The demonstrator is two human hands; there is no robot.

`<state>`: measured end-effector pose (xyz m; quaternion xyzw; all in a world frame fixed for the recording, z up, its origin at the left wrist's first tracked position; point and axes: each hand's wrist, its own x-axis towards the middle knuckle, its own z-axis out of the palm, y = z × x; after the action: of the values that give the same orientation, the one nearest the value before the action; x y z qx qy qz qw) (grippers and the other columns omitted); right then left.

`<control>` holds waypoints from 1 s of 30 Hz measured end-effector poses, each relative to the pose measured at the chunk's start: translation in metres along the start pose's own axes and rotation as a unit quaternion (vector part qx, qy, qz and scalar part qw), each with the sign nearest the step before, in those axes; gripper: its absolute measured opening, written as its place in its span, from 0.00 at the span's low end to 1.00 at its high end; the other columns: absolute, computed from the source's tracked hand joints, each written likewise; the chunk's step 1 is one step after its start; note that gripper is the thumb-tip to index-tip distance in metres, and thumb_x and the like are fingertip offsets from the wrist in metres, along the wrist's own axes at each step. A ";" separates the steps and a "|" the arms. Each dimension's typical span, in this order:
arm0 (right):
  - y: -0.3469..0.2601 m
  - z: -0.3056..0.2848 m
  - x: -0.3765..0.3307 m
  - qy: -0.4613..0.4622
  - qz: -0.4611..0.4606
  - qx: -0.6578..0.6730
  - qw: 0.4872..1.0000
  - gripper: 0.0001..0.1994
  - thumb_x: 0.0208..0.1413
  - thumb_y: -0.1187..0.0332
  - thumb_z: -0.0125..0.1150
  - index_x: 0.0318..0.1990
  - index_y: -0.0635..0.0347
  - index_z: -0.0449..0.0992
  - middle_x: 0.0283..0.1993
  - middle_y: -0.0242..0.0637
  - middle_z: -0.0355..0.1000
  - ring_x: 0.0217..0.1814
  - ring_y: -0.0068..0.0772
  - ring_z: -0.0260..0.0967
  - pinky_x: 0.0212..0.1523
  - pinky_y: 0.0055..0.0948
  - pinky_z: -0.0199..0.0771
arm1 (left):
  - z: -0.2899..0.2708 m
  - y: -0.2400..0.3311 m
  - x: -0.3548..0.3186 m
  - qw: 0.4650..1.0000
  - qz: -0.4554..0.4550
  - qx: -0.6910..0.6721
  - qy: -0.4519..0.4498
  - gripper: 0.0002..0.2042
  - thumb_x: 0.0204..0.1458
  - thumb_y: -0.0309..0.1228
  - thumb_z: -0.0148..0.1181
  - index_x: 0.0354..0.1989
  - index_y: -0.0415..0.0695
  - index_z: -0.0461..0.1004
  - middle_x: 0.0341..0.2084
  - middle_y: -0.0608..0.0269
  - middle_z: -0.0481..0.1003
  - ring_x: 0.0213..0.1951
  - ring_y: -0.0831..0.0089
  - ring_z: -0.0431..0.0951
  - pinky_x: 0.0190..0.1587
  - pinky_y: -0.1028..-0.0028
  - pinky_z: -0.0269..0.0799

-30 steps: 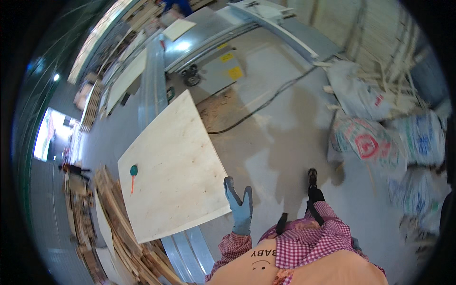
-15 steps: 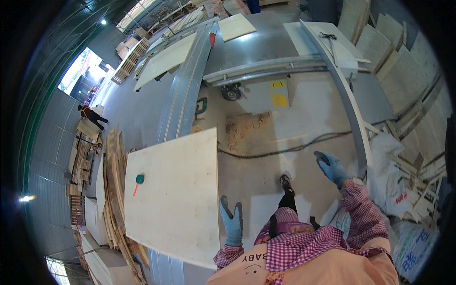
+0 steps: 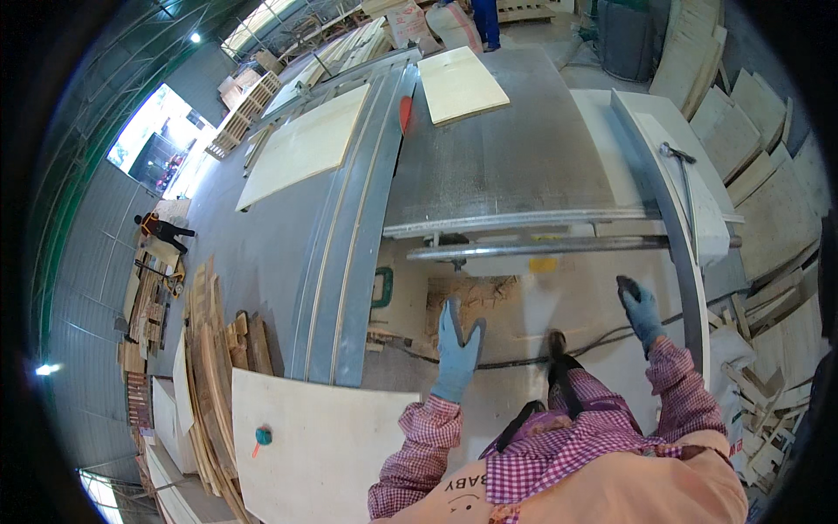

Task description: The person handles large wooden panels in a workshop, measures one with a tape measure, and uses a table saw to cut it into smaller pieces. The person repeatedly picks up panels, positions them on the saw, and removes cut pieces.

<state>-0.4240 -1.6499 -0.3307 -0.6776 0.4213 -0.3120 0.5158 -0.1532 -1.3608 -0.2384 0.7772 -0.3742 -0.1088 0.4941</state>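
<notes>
Left hand (image 3: 457,349): gloved in blue, fingers straight and together, thumb spread wide, palm flat. It holds nothing and hangs in the air above the floor. Right hand (image 3: 642,307): also gloved in blue, fingers loosely curled, gripping nothing visible; whether it brushes the metal rail (image 3: 690,288) just beside it cannot be told.

The nearest workpiece is the plywood sheet (image 3: 323,454), lying at 7 o'clock from the left hand, near the checked sleeve but apart from the glove. A small green-headed marker (image 3: 263,434) rests on its face. The sheet sits at the near end of the long metal guide track (image 3: 349,262), which runs away toward 11 o'clock.

The saw table (image 3: 515,157) lies at 12 o'clock from both hands, with a second, smaller panel (image 3: 461,83) on its far end and a larger panel (image 3: 305,144) on the side table at 11 o'clock.

Handling guidance, as a judgement:
1. With both hands empty, take the sheet by two opposite edges, not by one corner; a thin panel of this kind likely flexes.
2. Remove or mind the marker before tilting the sheet.
3. Keep feet clear of the cable (image 3: 515,360) crossing the floor at 6 o'clock of the table.
4. Stacked offcuts (image 3: 218,349) stand at 9 o'clock; swing the sheet away from them.
</notes>
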 end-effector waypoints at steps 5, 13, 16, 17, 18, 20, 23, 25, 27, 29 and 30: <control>-0.068 0.058 0.167 -0.027 0.002 0.087 0.996 0.16 0.57 0.70 0.55 0.52 0.66 0.72 0.48 0.38 0.74 0.48 0.27 0.70 0.52 0.24 0.68 | 0.020 -0.031 0.178 0.999 -0.003 -0.032 -0.031 0.35 0.54 0.37 0.57 0.66 0.40 0.48 0.63 0.46 0.53 0.65 0.51 0.53 0.64 0.61 0.53; -0.093 0.195 0.439 -0.011 -0.095 -0.080 0.992 0.22 0.53 0.67 0.58 0.56 0.62 0.68 0.55 0.47 0.69 0.58 0.41 0.66 0.59 0.33 0.63 | 0.082 -0.109 0.476 0.982 -0.093 0.164 -0.018 0.40 0.50 0.40 0.60 0.66 0.35 0.45 0.64 0.42 0.50 0.64 0.48 0.53 0.65 0.61 0.50; -0.085 0.247 0.524 -0.034 -0.117 -0.227 0.966 0.29 0.51 0.62 0.59 0.61 0.57 0.62 0.61 0.48 0.62 0.65 0.48 0.56 0.65 0.42 0.53 | 0.116 -0.160 0.566 0.977 -0.111 0.183 0.023 0.42 0.49 0.44 0.60 0.66 0.34 0.45 0.63 0.37 0.50 0.64 0.45 0.51 0.66 0.57 0.47; -0.088 0.262 0.547 -0.026 -0.107 -0.256 0.960 0.31 0.51 0.61 0.59 0.63 0.55 0.59 0.62 0.48 0.60 0.67 0.49 0.52 0.66 0.44 0.50 | 0.125 -0.171 0.590 0.972 -0.127 0.194 0.035 0.43 0.49 0.45 0.60 0.66 0.33 0.44 0.63 0.35 0.49 0.65 0.45 0.50 0.66 0.56 0.46; -0.091 0.278 0.567 -0.019 -0.098 -0.284 0.954 0.32 0.51 0.60 0.59 0.64 0.54 0.57 0.64 0.48 0.58 0.68 0.50 0.49 0.67 0.47 0.46 | 0.133 -0.183 0.610 0.968 -0.135 0.203 0.057 0.43 0.49 0.45 0.60 0.66 0.33 0.44 0.63 0.35 0.49 0.65 0.44 0.50 0.65 0.55 0.45; -0.089 0.295 0.609 -0.005 -0.104 -0.311 0.945 0.34 0.53 0.57 0.56 0.66 0.52 0.52 0.66 0.49 0.54 0.70 0.53 0.44 0.68 0.52 0.40 | 0.148 -0.203 0.648 0.961 -0.138 0.221 0.094 0.44 0.49 0.46 0.59 0.66 0.33 0.44 0.63 0.33 0.49 0.65 0.43 0.49 0.65 0.53 0.44; -0.091 0.325 0.657 -0.005 -0.074 -0.296 0.952 0.33 0.55 0.55 0.53 0.66 0.53 0.52 0.66 0.49 0.54 0.70 0.53 0.44 0.68 0.50 0.39 | 0.151 -0.237 0.683 0.962 -0.150 0.168 0.153 0.44 0.48 0.48 0.60 0.66 0.35 0.44 0.63 0.35 0.49 0.65 0.44 0.49 0.66 0.53 0.42; -0.087 0.340 0.678 0.003 -0.071 -0.315 0.947 0.31 0.56 0.54 0.50 0.65 0.55 0.54 0.65 0.50 0.56 0.70 0.52 0.45 0.68 0.50 0.40 | 0.155 -0.251 0.696 0.953 -0.141 0.205 0.171 0.41 0.48 0.47 0.60 0.65 0.37 0.49 0.61 0.40 0.55 0.63 0.45 0.53 0.65 0.53 0.44; -0.077 0.352 0.690 0.035 -0.085 -0.336 0.937 0.29 0.56 0.55 0.52 0.63 0.55 0.58 0.63 0.49 0.59 0.69 0.52 0.48 0.68 0.49 0.41 | 0.157 -0.254 0.701 0.940 -0.127 0.271 0.162 0.39 0.48 0.47 0.60 0.64 0.38 0.52 0.60 0.42 0.57 0.62 0.46 0.55 0.64 0.53 0.46; -0.071 0.350 0.694 0.054 -0.102 -0.300 0.947 0.26 0.55 0.57 0.54 0.60 0.55 0.63 0.61 0.48 0.62 0.67 0.50 0.51 0.68 0.48 0.44 | 0.163 -0.250 0.699 0.944 -0.096 0.248 0.195 0.34 0.46 0.42 0.63 0.59 0.38 0.59 0.55 0.46 0.64 0.59 0.50 0.58 0.62 0.56 0.50; -0.068 0.347 0.692 0.064 -0.110 -0.282 0.951 0.24 0.54 0.58 0.55 0.58 0.55 0.65 0.59 0.47 0.64 0.67 0.50 0.53 0.68 0.47 0.45 | 0.164 -0.247 0.697 0.954 -0.100 0.208 0.192 0.33 0.45 0.41 0.64 0.58 0.38 0.61 0.54 0.46 0.64 0.59 0.51 0.59 0.62 0.57 0.51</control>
<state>0.2019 -2.1087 -0.3684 -0.8161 0.4470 -0.2782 0.2383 0.3606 -1.8963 -0.3880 0.9024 -0.2068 0.0736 0.3709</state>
